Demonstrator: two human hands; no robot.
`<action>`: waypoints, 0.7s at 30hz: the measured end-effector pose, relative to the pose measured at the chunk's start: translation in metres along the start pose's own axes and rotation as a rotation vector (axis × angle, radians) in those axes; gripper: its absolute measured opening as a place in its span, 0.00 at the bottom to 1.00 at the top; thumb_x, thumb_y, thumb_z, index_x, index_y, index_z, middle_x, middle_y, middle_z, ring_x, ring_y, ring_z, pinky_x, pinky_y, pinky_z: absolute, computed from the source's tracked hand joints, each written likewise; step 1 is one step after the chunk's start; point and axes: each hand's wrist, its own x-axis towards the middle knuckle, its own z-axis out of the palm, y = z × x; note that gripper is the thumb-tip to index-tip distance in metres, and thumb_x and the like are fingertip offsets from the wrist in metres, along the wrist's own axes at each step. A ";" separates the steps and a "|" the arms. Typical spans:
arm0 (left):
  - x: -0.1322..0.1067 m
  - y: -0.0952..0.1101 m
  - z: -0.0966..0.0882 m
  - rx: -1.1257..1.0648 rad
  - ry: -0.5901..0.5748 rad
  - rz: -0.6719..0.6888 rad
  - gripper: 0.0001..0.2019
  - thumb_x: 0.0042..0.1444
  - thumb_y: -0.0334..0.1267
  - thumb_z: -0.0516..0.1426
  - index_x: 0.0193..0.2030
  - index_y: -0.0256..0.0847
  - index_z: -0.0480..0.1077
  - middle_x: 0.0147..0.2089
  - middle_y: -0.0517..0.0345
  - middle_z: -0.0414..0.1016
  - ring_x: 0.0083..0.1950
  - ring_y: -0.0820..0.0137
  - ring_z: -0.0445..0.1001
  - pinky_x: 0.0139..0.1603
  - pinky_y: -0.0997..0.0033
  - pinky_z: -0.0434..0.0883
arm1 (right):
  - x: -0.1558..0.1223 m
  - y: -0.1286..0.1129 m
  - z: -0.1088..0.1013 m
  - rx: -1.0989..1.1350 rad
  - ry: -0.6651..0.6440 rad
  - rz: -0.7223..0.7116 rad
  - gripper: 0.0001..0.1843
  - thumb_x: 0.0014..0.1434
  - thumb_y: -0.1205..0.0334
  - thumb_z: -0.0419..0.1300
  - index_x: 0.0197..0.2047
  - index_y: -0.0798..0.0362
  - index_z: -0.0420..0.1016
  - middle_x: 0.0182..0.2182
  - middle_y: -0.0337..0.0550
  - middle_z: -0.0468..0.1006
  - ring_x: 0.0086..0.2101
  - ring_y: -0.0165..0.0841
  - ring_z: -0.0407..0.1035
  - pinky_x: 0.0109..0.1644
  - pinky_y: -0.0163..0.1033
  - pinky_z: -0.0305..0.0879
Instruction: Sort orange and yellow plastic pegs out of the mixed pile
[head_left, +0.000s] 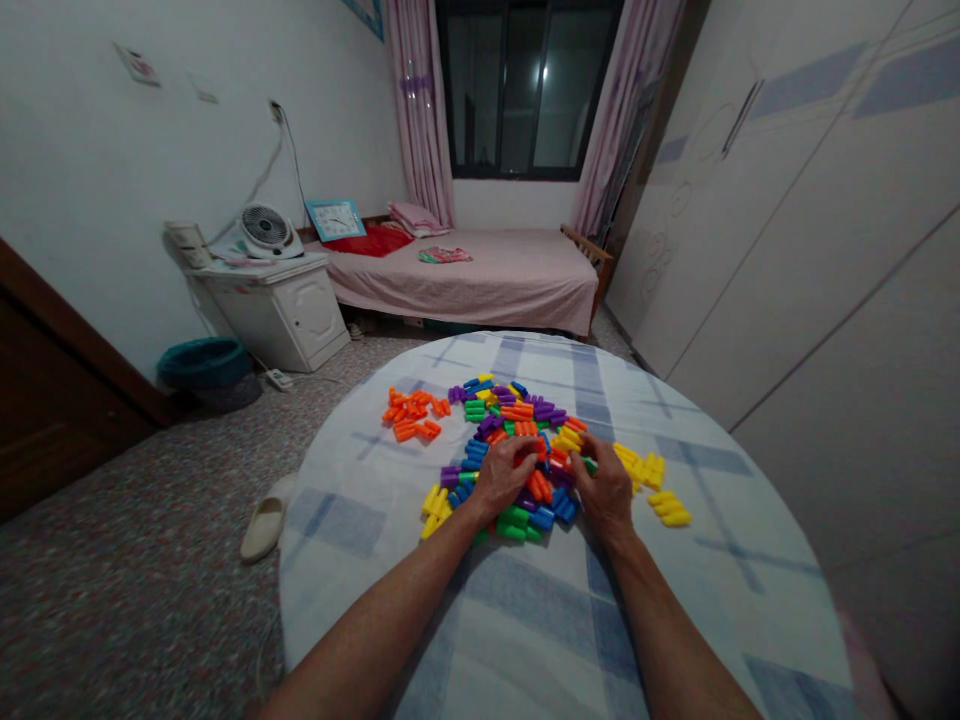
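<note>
A heap of mixed plastic building blocks (514, 517), made of joined bullet-shaped tubes in several colours, lies on the round table. My left hand (504, 476) reaches into the middle of it, thumb and fingers closed around an orange block (541, 449). At the heap's right side, my right hand (606, 492) is curled with a green block (590, 466) between thumb and forefinger. Its forefinger tip is close to yellow blocks (568, 440). Orange blocks (409, 412) form a separate group on the left, and yellow blocks (651, 470) another beyond my right hand.
A white and blue checked cloth (517, 620) covers the table. Beyond it stands a bed (510, 265) under a window. On the left are a white cabinet (300, 310) with a fan (268, 230), a bin (208, 370) and a slipper (264, 528). A wardrobe (795, 230) lines the right.
</note>
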 end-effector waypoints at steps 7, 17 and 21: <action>-0.003 -0.003 0.002 0.013 -0.012 0.028 0.11 0.57 0.29 0.55 0.45 0.40 0.72 0.46 0.57 0.75 0.50 0.67 0.72 0.55 0.66 0.67 | 0.005 0.025 -0.016 -0.320 0.155 0.155 0.21 0.62 0.52 0.47 0.46 0.58 0.71 0.39 0.51 0.71 0.40 0.41 0.62 0.45 0.43 0.55; -0.009 -0.002 0.001 0.103 0.019 0.127 0.12 0.56 0.26 0.54 0.46 0.40 0.72 0.45 0.57 0.75 0.49 0.67 0.71 0.54 0.66 0.66 | -0.006 0.027 -0.012 -0.425 0.009 0.190 0.12 0.57 0.61 0.49 0.38 0.56 0.71 0.38 0.50 0.70 0.45 0.42 0.58 0.49 0.47 0.52; -0.011 -0.001 0.000 0.081 0.033 0.149 0.11 0.56 0.26 0.53 0.43 0.39 0.72 0.44 0.56 0.75 0.48 0.67 0.71 0.53 0.67 0.66 | -0.003 0.028 -0.011 -0.358 0.024 0.175 0.14 0.57 0.62 0.48 0.40 0.55 0.72 0.40 0.49 0.70 0.47 0.42 0.58 0.52 0.49 0.51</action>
